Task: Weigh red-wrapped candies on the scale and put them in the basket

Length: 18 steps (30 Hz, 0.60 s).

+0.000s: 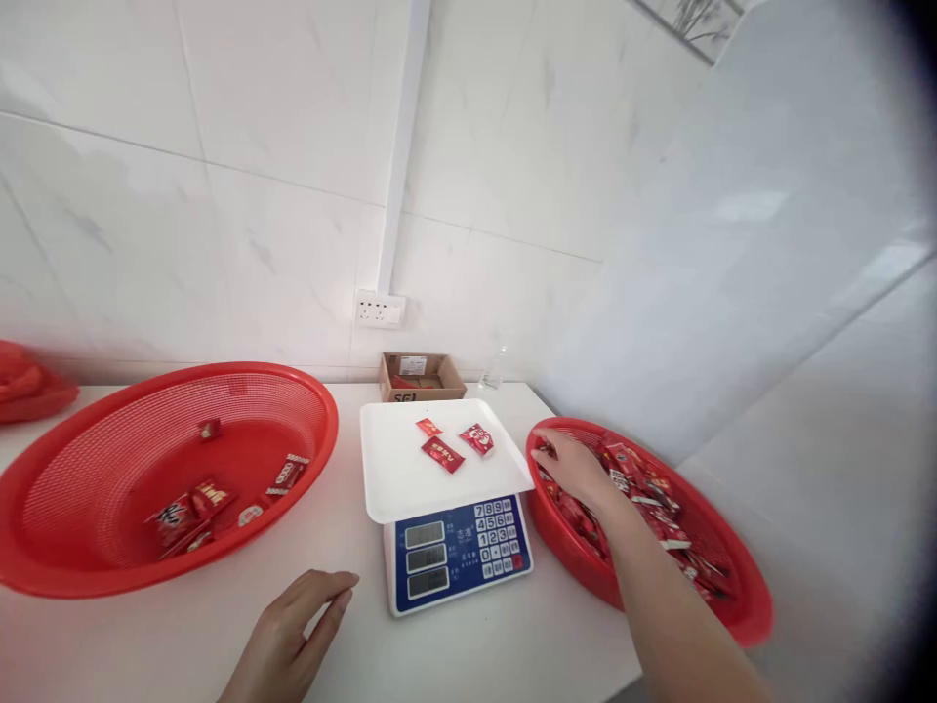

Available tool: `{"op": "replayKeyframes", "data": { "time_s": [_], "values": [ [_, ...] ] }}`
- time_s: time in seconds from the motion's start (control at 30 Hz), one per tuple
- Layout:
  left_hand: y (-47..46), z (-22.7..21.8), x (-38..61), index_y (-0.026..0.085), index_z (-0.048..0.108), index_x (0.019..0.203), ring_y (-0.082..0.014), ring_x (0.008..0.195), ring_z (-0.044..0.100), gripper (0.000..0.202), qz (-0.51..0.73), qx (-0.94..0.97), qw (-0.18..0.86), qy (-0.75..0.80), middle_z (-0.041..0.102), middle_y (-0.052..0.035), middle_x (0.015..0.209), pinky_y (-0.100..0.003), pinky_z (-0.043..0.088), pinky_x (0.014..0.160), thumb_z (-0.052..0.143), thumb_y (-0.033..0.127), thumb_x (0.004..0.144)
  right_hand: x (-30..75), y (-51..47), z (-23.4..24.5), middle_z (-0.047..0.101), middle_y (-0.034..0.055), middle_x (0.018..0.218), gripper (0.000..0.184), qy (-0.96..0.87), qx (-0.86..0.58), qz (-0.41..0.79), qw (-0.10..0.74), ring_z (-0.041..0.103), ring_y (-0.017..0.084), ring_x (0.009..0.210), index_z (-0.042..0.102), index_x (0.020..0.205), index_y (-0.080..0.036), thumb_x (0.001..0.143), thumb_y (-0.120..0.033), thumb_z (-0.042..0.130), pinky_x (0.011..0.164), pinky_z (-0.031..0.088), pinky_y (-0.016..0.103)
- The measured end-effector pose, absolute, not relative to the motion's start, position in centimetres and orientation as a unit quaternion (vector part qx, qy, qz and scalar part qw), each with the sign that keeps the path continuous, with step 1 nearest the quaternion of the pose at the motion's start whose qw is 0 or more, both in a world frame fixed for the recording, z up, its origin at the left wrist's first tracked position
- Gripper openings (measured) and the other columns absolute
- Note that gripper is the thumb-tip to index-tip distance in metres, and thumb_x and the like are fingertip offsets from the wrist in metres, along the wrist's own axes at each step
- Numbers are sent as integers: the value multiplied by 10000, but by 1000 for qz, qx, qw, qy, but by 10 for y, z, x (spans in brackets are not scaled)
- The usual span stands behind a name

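My left hand (293, 625) hovers over the table in front of the scale, fingers stretched out and the thumb near the index finger, with nothing in it. A digital scale (461, 557) with a white tray (391, 478) stands in the middle. Three small red packets lie on the tray, among them a dark red packet (443, 454) and a patterned packet (477, 438). Over the left side of the right red basket (732, 620) is my right hand (575, 464), thumb and index finger a little apart, nothing visible between them. Many red packets (659, 508) fill that basket.
At the left is a larger red basket (322, 430) with several packets (212, 496) inside. Behind the scale are a small cardboard box (431, 393) and a clear plastic object (493, 371). A red plastic bag (33, 386) lies far left. Tiled walls bound the table.
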State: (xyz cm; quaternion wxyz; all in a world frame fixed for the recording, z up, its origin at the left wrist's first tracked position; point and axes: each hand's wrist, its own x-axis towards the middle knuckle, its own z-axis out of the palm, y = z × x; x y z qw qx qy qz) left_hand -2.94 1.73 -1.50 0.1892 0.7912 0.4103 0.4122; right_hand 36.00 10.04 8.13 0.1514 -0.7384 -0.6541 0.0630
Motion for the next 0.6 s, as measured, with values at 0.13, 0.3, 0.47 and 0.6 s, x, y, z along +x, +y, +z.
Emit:
{"op": "replayKeyframes", "data": {
  "time_s": [0.13, 0.3, 0.47, 0.6],
  "values": [
    [18, -19, -29, 254, 603, 987, -103, 718, 660, 163, 411, 804, 179, 390, 681, 14, 800, -129, 507, 642, 492, 293, 873, 401, 76, 66, 658, 94, 1050, 349, -650, -741, 158, 60, 623, 225, 883, 613, 1078, -176, 733, -221, 587, 765, 474, 300],
    [22, -22, -28, 257, 620, 952, -106, 703, 670, 167, 413, 802, 174, 396, 691, 20, 782, -118, 512, 628, 503, 332, 860, 426, 67, 52, 690, 42, 884, 198, -648, -737, 189, 25, 629, 192, 770, 638, 934, -204, 782, -203, 509, 684, 470, 272],
    [25, -22, -27, 255, 638, 916, -105, 691, 675, 173, 410, 793, 184, 412, 701, 23, 776, -106, 512, 606, 513, 354, 848, 436, 81, 55, 656, 96, 1023, 261, -628, -764, 147, 22, 605, 223, 919, 619, 1000, -172, 824, -202, 430, 809, 440, 313],
    [26, -26, -27, 260, 645, 917, -111, 717, 678, 170, 388, 792, 202, 426, 709, 21, 803, -109, 515, 614, 531, 357, 837, 426, 95, 50, 577, 122, 1202, 404, -641, -751, 159, -1, 564, 241, 1037, 545, 1173, -165, 792, -300, 526, 864, 427, 314]
  ]
}}
